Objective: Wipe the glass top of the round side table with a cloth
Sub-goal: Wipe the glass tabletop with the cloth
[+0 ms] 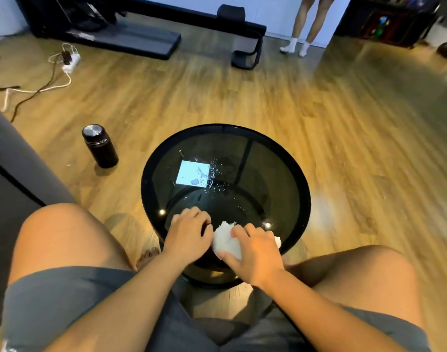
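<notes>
far left of our hands, a black flask (100,146) stands upright on the wood floor, well apart from the table (302,189). our left hand (189,233) rests on the near glass, fingers curled, grasping nothing, just beside the cloth (225,241). our right hand (255,250) presses down on the white cloth, fingers spread over it, thumb hooked under its near edge. beyond both hands, water droplets (214,174) sit on the glass near a bright square reflection (192,173).
</notes>
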The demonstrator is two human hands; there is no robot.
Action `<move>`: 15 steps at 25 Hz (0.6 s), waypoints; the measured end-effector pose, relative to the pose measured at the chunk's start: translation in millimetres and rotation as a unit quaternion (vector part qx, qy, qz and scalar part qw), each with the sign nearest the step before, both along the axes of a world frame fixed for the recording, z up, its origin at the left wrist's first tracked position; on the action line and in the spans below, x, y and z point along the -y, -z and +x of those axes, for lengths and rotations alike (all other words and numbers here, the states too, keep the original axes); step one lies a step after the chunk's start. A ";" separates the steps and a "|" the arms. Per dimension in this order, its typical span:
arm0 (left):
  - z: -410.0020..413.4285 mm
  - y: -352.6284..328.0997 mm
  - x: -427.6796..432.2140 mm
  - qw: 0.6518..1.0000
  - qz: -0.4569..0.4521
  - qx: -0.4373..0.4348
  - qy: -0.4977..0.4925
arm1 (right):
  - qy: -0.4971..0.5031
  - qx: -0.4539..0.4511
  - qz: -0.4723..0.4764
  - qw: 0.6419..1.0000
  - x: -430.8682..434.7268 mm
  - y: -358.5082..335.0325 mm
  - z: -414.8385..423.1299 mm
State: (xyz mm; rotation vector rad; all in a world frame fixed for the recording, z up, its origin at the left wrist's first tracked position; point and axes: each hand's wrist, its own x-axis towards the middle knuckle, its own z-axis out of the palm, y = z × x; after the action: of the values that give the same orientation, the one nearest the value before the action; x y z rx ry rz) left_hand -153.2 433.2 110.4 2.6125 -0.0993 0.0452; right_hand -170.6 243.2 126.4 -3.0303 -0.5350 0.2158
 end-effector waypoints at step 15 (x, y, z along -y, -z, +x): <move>38.8 26.0 -36.2 0.994 0.078 0.006 -0.073 | 0.267 0.019 -0.008 0.964 116.8 10.4 131.3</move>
State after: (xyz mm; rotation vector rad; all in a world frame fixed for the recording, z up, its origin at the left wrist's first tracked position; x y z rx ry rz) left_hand -114.4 469.4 84.4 2.7721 0.0887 0.1095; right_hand -39.3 126.4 116.0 -3.0546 0.2918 0.1307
